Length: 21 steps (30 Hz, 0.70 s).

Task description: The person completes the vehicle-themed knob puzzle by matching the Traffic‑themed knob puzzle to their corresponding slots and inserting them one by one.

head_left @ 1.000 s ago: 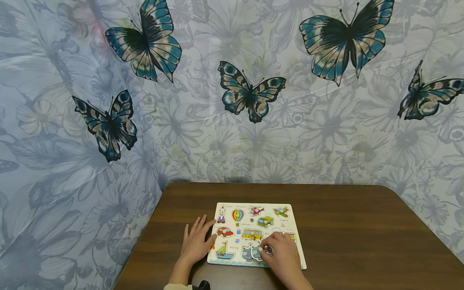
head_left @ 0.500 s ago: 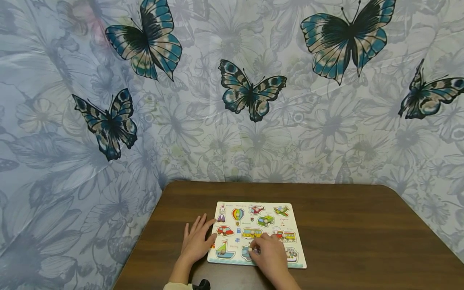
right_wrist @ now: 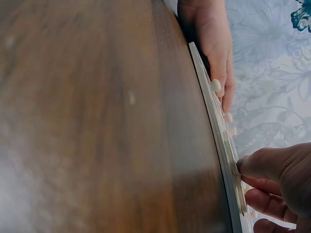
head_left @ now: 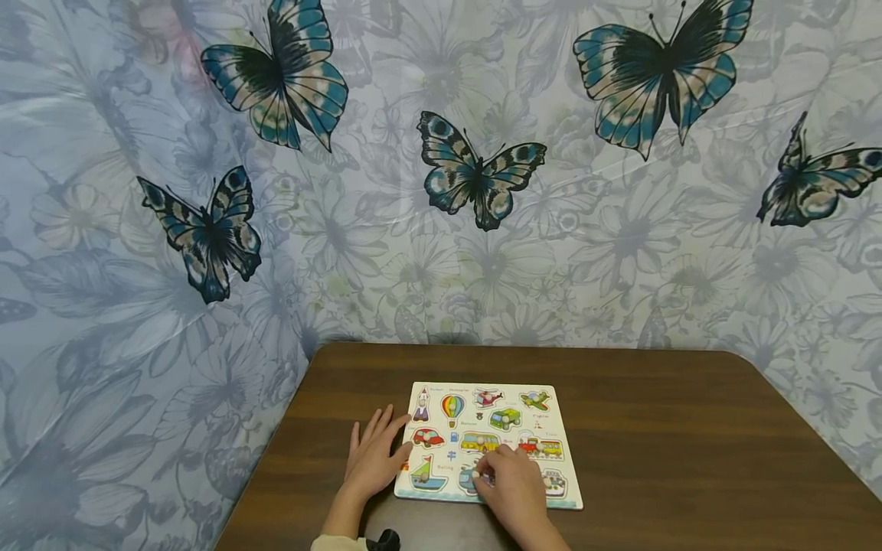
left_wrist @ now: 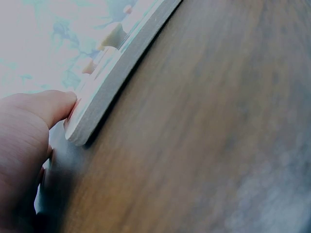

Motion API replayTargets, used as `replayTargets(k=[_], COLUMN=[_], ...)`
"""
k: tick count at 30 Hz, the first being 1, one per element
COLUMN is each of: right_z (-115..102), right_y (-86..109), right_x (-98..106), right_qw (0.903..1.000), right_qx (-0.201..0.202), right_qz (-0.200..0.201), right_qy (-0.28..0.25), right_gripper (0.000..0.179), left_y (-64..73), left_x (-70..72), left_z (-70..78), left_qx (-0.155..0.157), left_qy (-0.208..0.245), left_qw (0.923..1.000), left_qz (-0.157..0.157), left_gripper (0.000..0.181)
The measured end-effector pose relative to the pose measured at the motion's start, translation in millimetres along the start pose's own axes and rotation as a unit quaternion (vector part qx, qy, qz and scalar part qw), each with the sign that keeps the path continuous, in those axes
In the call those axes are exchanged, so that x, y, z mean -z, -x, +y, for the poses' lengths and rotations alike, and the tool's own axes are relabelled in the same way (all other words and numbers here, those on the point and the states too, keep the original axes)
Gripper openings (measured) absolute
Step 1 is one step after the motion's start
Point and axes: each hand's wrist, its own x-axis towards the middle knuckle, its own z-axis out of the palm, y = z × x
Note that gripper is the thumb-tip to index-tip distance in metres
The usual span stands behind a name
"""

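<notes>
A white wooden peg puzzle board [head_left: 570, 474] with colourful vehicle pictures lies on the table. My right hand [head_left: 515, 484] is over its lower middle and pinches a bluish knobbed puzzle piece [head_left: 466, 480], mostly hidden under the fingers. Seen from the right wrist, the thumb and fingers sit at a thin wooden piece [right_wrist: 234, 170] lying over the board's surface. At the board's left edge my left hand [head_left: 374, 463] rests with fingers spread and straight. In the left wrist view its thumb [left_wrist: 60, 104] touches the board's corner.
Other knobbed pieces sit on the board, among them a red car [head_left: 428, 438], a sailing boat [head_left: 427, 478], a yellow bus [head_left: 480, 442] and a train [head_left: 540, 448]. The brown table [head_left: 661, 444] reaches back to a wall covering [head_left: 441, 291] with butterflies.
My right hand has moved left with the bluish piece, and the train and the picture at the lower right show again. Over the last half second it holds still. My left hand stays put.
</notes>
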Motion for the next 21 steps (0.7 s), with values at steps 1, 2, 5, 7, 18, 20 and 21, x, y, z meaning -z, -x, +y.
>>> replayTargets(k=[1,2,5,7,18,20,21], right_z=[0.2,0.5,1.6,2.4,3.5,3.4,3.1], right_y=[0.2,0.3,-0.2,-0.6,0.3,0.9,1.3], right_x=[0.0,0.1,-0.6,-1.3,-3.1,-2.5,-2.1], right_qw=[1.0,1.0,1.0,0.9999,0.9998,0.9997,0.9997], right_qx=[0.0,0.002,0.008,0.013,0.017,0.02,0.02], right_qz=[-0.001,-0.001,-0.002,-0.002,0.006,0.01,0.012], right_qy=[0.0,0.0,0.004,0.008,0.012,0.012,0.01], right_gripper=[0.017,0.017,0.017,0.017,0.02,0.02,0.02], left_y=[0.1,0.3,0.7,0.7,0.9,1.5,1.6], left_x=[-0.1,0.0,0.4,0.6,1.4,1.8,1.9], left_z=[-0.4,-0.7,-1.5,-2.0,-0.8,-0.2,0.1], left_qx=[0.003,0.003,0.004,0.003,0.005,0.004,0.004], left_qy=[-0.001,-0.001,0.001,0.001,-0.001,0.0,0.0], left_qw=[1.0,1.0,1.0,1.0,1.0,1.0,1.0], left_qz=[-0.001,0.0,0.0,0.002,0.002,0.004,0.004], left_gripper=[0.051,0.051,0.05,0.05,0.05,0.05,0.05])
